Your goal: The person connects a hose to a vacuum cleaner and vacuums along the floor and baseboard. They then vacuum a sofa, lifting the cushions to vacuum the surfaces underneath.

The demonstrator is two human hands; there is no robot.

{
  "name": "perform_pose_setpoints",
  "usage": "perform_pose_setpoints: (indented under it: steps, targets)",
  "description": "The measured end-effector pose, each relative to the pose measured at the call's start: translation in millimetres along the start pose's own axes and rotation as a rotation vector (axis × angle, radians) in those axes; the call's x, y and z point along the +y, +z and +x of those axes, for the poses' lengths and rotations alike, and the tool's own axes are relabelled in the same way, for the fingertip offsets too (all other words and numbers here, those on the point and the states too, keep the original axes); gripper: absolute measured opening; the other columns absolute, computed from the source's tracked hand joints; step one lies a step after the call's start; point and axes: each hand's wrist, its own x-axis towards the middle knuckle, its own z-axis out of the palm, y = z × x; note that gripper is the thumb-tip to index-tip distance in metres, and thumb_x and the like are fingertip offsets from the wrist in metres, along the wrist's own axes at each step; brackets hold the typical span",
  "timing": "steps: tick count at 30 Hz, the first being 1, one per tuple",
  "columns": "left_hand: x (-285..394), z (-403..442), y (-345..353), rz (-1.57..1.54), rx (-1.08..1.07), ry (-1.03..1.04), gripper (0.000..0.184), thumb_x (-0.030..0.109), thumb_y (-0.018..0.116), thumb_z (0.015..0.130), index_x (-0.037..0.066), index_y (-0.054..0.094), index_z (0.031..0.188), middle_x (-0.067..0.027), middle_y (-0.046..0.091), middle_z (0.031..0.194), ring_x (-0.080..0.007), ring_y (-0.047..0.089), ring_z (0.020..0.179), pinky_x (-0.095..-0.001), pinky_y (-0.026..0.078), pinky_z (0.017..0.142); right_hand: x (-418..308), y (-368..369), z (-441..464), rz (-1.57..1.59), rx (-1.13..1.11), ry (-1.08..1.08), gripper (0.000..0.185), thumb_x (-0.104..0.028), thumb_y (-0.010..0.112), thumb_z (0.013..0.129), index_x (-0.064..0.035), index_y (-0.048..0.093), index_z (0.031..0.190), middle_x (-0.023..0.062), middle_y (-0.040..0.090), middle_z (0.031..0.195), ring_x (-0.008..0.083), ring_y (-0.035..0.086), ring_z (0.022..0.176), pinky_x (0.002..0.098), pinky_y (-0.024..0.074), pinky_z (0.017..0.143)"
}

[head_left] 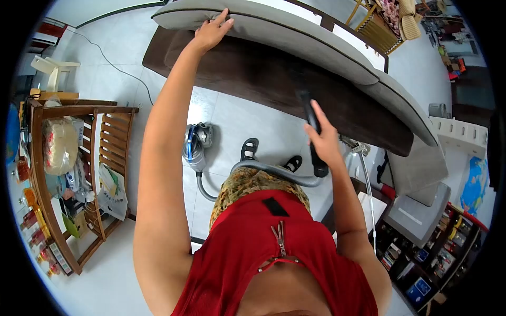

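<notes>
My right hand (324, 139) is wrapped round the black handle (311, 118) of a vacuum cleaner. A grey hose (279, 169) runs from the handle's lower end across in front of my legs to the grey and blue vacuum body (196, 147) on the floor. The handle's far end lies over the dark brown sofa seat (247, 73), where it blends into the dark surface. My left hand (213, 31) rests with fingers spread on the grey back cushion (274, 29) at the top.
On the left stands a wooden rack (63, 184) holding bags and bottles. A thin cable (113, 63) crosses the tiled floor. To the right are a metal pole (367, 184), a grey stool (419, 210) and a dark shelf (427, 263) with items.
</notes>
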Motion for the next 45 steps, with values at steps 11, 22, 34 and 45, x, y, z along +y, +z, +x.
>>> perform_pose_setpoints:
  steps: [11,22,34,45]
  targets:
    - [17.9,-21.3,-37.3,-0.405,-0.166,-0.071,0.06,0.056,0.043,0.1,0.025,0.04,0.151,-0.0103,0.038,0.155,-0.0246,0.029,0.145,-0.0373,0.018,0.118,-135.6,208.7,154.5,-0.442,-0.374,-0.562,0.062,-0.037,0.063,0.089,-0.0236,0.043,0.146,0.0197,0.07,0.092,0.0388,0.066,0.089,0.0478,0.0522,0.081]
    - [5.9,-31.5,-5.8,-0.271,0.028,-0.049,0.061,0.05,0.044,0.101,0.013,0.042,0.149,-0.0179,0.047,0.147,-0.03,0.039,0.14,-0.0354,0.028,0.114,-69.6,101.5,96.7,-0.429,-0.264,-0.24,0.066,-0.034,0.064,0.088,-0.035,0.037,0.149,0.0202,0.068,0.082,0.0395,0.067,0.077,0.0471,0.0512,0.072]
    - [-2.6,-53.2,-12.4,-0.465,0.074,-0.141,0.069,0.062,0.037,0.096,0.011,0.054,0.139,-0.017,0.056,0.138,-0.0364,0.048,0.131,-0.0387,0.035,0.11,-114.7,207.4,109.4,-0.566,-0.391,-0.518,0.059,-0.033,0.065,0.087,-0.0297,0.045,0.143,0.022,0.069,0.085,0.0418,0.066,0.083,0.0509,0.0519,0.076]
    - [-1.1,-80.1,-15.7,-0.715,0.061,-0.2,0.071,0.053,0.046,0.1,-0.004,0.046,0.141,-0.0173,0.05,0.144,-0.0242,0.043,0.135,-0.0327,0.031,0.112,-42.9,104.2,70.8,-0.482,-0.185,-0.318,0.065,-0.035,0.066,0.088,-0.0355,0.04,0.148,0.0204,0.067,0.078,0.0408,0.066,0.075,0.0458,0.0515,0.071]
